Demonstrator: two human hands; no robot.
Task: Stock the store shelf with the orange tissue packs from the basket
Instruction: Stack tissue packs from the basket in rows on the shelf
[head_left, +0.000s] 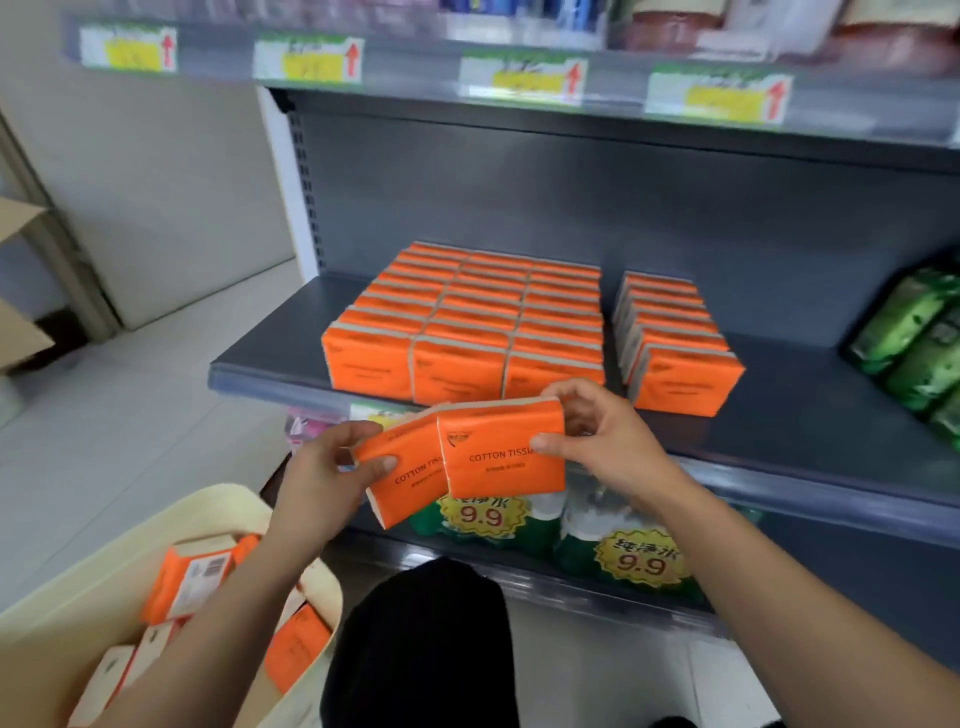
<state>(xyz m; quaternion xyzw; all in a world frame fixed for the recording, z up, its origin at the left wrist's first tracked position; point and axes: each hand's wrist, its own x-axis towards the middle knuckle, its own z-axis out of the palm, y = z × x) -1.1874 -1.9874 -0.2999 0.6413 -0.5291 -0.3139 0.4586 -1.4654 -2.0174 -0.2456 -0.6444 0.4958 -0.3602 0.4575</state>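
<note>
Holding two packs just in front of the shelf (270, 358) lip, both hands busy. L hand (324, 467) pinches the L pack (400, 491): thumb on its face, fingers behind. That pack is tilted and partly tucked behind the other. R hand (602, 441) clamps the R pack (501, 452) at its right end, thumb on the front, fingers curled over the top. The packs overlap and touch, a bit below shelf level, neither on it yet.

Done so far, judging by the shelf: a block (467, 322) of packs standing on edge, 3 rows wide and several deep, at left-centre of the shelf. A 4th row (675, 343) stands beside it on the right w/ a narrow gap between. One layer only, as far as I can tell.

Left to do: the basket (62, 597), down left of the shelf, holds several spare packs (192, 577). Exact count unclear, since the L arm hides part. Bare shelf shows left of the block and between the 4th row and the green packs (914, 338) at the shelf's right end, so there's room.

My guess: well past the start, prob. over half, w/ these two plus the basket's lot to go. They'd likely go on the 4th row or start a 5th.

Bottles (483, 519) w/ 9.9 tags sit on the level under the shelf, not part of the job.
</note>
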